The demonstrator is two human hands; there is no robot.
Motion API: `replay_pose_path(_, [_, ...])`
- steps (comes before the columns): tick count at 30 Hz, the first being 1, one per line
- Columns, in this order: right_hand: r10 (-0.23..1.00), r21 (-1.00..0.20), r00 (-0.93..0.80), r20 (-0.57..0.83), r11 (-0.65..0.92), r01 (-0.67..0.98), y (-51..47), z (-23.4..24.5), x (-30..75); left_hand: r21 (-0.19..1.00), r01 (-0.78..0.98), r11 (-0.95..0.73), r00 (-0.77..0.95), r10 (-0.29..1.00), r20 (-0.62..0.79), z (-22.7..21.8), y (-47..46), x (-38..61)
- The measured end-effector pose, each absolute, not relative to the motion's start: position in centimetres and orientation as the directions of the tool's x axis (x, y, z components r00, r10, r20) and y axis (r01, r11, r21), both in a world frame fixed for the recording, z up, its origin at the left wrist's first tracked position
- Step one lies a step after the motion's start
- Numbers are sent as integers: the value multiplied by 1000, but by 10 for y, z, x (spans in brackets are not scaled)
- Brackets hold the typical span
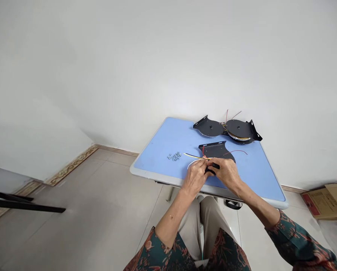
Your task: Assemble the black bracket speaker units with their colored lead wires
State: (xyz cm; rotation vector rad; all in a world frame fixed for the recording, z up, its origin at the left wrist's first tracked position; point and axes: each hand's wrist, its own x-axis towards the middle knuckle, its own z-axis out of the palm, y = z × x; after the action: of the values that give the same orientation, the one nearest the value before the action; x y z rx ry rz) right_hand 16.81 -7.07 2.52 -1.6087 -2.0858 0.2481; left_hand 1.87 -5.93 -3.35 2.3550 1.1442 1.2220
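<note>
A black metal plate with a bent, slotted flange (215,148) lies on the blue tabletop, its near part covered by my hands. My left hand (196,174) has its fingers closed at the near side of this plate, around a bundle of wires (193,156) in yellow, white, black and red. Against it, my right hand (227,173) pinches a small black part (215,165), mostly hidden by the fingers. A thin red wire (239,151) curves out to the right past the plate. The fingertips of both hands meet, so the exact contact there is concealed.
Several small silver screws (174,156) lie in a loose group left of my hands. Black round plate assemblies (210,128) with flanges and wires sit at the table's back right. The blue table (162,139) stands by the wall. A cardboard box (326,201) is on the floor at right.
</note>
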Motion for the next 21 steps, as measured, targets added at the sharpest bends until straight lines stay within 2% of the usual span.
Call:
replay_pose_path(7, [937, -479, -152, 313, 294, 827, -71, 14, 172, 594, 522, -612, 322, 786, 527, -34, -61, 20])
replay_pose_path(14, [909, -447, -139, 393, 321, 835, -76, 10, 164, 653, 612, -446, 272, 894, 356, -31, -63, 19])
replay_pose_path(21, [899, -453, -171, 403, 358, 816, -79, 6, 162, 639, 630, -441, 269, 896, 353, -31, -63, 19])
